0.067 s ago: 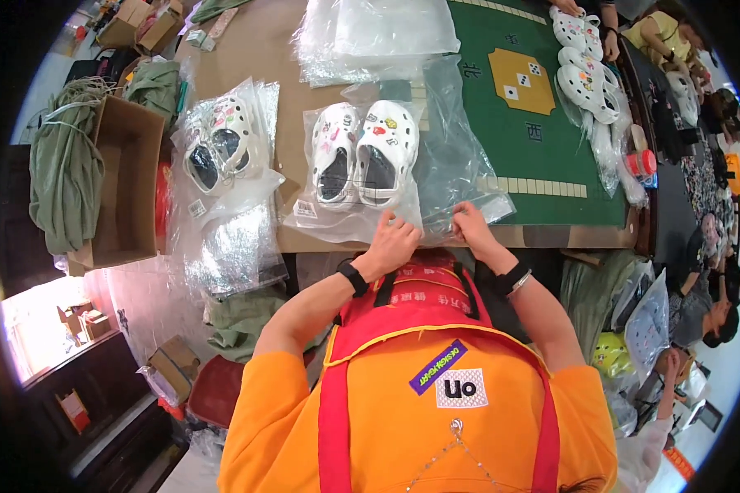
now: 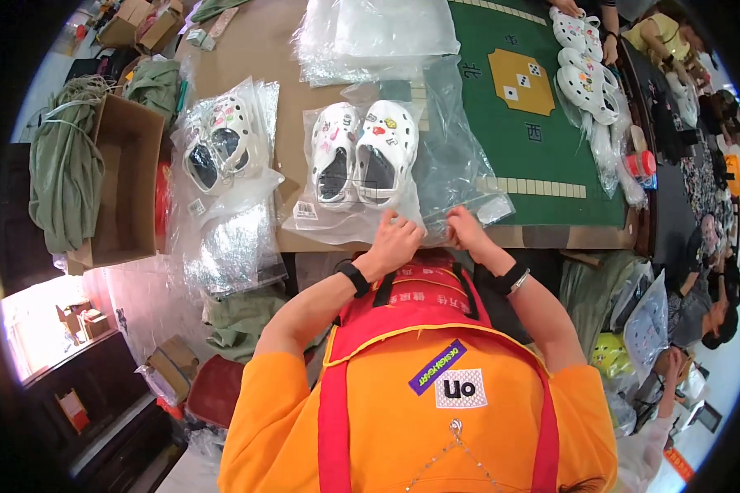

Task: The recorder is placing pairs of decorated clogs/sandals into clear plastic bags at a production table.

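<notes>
A pair of white clogs [image 2: 389, 152] with colourful charms lies inside a clear plastic bag [image 2: 330, 223] with a small white label, flat on the table in front of me. My left hand [image 2: 396, 238] pinches the bag's near right edge, just below the clogs' heels. A second sheet of clear plastic [image 2: 452, 148] is spread to the right of the clogs. At its near edge, close to my left hand, my right hand [image 2: 469, 229] has its fingers curled and pressed together on the film. The fingertips are partly hidden.
Another bagged pair of clogs [image 2: 218, 144] lies left on silvery packaging. Stacked plastic bags [image 2: 378, 37] lie at the far side. A cardboard box [image 2: 127, 181] stands left of the table. A green mat [image 2: 543, 156] covers the right side; beyond it, another person's hands touch white clogs [image 2: 584, 82].
My right hand has shifted slightly left, toward my left hand. The left hand and the clogs have hardly moved.
</notes>
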Motion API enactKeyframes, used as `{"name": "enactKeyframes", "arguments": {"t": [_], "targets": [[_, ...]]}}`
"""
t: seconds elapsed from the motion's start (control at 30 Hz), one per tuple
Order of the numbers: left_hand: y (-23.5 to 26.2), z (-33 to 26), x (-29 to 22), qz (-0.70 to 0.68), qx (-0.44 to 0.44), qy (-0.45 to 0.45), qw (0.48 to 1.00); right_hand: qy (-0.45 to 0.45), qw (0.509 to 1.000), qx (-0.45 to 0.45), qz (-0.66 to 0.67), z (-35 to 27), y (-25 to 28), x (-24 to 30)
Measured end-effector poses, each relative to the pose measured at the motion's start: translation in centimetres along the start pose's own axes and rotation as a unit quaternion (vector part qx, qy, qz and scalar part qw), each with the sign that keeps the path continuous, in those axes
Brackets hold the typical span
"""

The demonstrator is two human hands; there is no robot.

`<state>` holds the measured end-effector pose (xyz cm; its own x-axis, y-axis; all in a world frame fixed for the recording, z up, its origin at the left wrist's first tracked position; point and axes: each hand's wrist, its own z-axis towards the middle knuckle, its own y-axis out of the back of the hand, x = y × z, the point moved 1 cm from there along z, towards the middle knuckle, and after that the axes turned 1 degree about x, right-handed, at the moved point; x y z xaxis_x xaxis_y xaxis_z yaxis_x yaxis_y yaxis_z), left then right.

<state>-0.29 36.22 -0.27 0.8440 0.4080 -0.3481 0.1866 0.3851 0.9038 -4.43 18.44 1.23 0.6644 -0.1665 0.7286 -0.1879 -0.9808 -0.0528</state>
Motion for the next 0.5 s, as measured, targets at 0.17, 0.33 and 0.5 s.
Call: {"name": "enactKeyframes", "arguments": {"t": [0.17,0.33,0.5], "targets": [[0.0,1.0,-0.7,-0.006,-0.039,-0.005,0.999,-0.107,0.984,0.12,-0.077,0.5,-1.2,-1.7],[-0.1,0.1,-0.9,0.001,-0.041,0.011,0.999,-0.093,0.987,0.118,-0.059,0.3,-2.1,-1.5],[0.5,-0.2,-1.0,-0.005,-0.056,0.011,0.998,-0.053,0.991,0.118,-0.041,0.6,-2.5,-2.5]]}}
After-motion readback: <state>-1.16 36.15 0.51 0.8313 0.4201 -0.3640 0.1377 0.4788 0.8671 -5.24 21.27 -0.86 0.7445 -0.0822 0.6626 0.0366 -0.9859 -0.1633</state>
